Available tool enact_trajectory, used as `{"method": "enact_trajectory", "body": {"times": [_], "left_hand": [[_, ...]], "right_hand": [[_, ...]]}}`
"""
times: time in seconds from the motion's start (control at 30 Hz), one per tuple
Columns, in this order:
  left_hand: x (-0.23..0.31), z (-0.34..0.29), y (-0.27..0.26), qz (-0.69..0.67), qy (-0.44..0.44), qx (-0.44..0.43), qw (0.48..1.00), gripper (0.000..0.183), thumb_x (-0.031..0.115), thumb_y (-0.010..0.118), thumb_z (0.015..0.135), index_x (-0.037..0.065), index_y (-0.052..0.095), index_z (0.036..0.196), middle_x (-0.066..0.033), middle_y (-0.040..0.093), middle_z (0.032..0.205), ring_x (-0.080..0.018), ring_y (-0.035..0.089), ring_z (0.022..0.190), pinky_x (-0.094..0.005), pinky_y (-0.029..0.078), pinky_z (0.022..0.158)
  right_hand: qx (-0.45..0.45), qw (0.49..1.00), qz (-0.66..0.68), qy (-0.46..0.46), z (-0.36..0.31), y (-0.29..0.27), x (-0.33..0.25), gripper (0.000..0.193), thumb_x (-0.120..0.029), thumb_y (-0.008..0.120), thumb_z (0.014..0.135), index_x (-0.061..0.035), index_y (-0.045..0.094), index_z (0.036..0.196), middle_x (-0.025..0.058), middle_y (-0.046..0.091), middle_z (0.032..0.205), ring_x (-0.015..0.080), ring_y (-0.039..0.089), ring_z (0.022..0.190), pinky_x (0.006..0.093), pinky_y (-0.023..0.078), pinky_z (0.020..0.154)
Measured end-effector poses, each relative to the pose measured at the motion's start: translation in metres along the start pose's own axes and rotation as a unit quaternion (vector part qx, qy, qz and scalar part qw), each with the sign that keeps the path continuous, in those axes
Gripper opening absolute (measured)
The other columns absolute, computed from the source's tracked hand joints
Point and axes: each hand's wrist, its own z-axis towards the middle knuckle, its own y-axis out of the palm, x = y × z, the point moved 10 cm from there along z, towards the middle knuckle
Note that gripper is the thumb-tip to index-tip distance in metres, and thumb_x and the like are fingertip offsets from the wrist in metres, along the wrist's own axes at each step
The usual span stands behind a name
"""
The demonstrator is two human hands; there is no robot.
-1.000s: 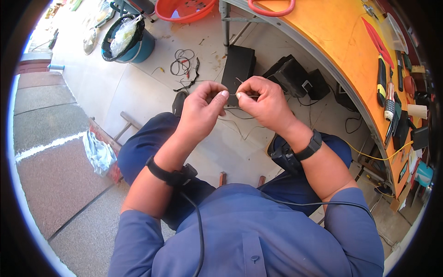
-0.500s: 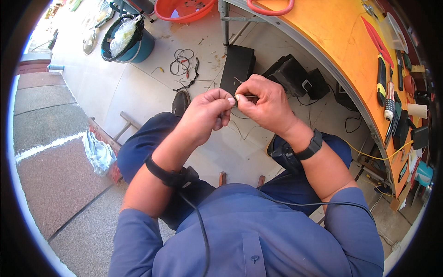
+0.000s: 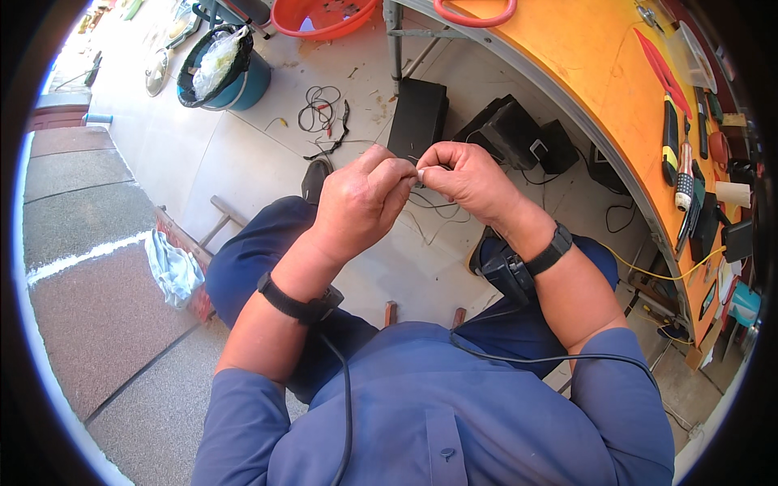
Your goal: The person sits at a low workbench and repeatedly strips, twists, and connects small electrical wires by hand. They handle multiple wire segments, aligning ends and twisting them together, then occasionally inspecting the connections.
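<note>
My left hand point(image 3: 359, 202) and my right hand point(image 3: 476, 185) meet fingertip to fingertip above the floor between my knees. Both are closed in a pinch on a thin dark wire point(image 3: 438, 206), whose loose length hangs in a curve just below the fingers. The fingertips hide the exact spot where they grip it. A black box point(image 3: 417, 113) lies on the floor beyond my hands, with more black boxes point(image 3: 519, 134) to its right. Black straps with small devices sit round both wrists.
On the right, an orange table point(image 3: 583, 57) carries a utility knife point(image 3: 670, 142), a screwdriver point(image 3: 685, 182) and other tools. Coiled cable point(image 3: 318, 109) lies on the floor ahead. Farther off stand a lined blue bucket point(image 3: 243, 81) and a red basin point(image 3: 324, 20). A cloth point(image 3: 173, 271) hangs at left.
My left hand has rolled over so its back now shows, its fingers still pinched. My right hand has dropped slightly. More of the dark wire shows below them.
</note>
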Motion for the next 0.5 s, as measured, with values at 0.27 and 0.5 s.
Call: {"method": "enact_trajectory", "body": {"times": [0.27, 0.5], "left_hand": [[-0.060, -0.048, 0.055, -0.466, -0.508, -0.088, 0.719, 0.011, 0.013, 0.057, 0.098, 0.003, 0.061, 0.097, -0.0008, 0.058, 0.074, -0.0124, 0.059, 0.060, -0.0268, 0.046, 0.054], [-0.025, -0.007, 0.002, -0.089, -0.153, 0.031, 0.984, 0.013, 0.009, 0.068, 0.093, 0.005, 0.064, 0.105, -0.0087, 0.061, 0.083, -0.0234, 0.065, 0.072, -0.0339, 0.052, 0.061]], "right_hand": [[0.145, 0.836, -0.388, -0.360, -0.037, 0.017, -0.069, 0.007, -0.010, 0.070, 0.080, -0.0070, 0.069, 0.086, 0.0084, 0.062, 0.077, 0.0173, 0.063, 0.065, 0.0290, 0.050, 0.064], [0.080, 0.988, -0.091, -0.099, -0.002, -0.007, -0.014, 0.008, -0.013, 0.070, 0.087, -0.0048, 0.070, 0.090, 0.0006, 0.065, 0.076, 0.0071, 0.058, 0.068, 0.0254, 0.047, 0.062]]}}
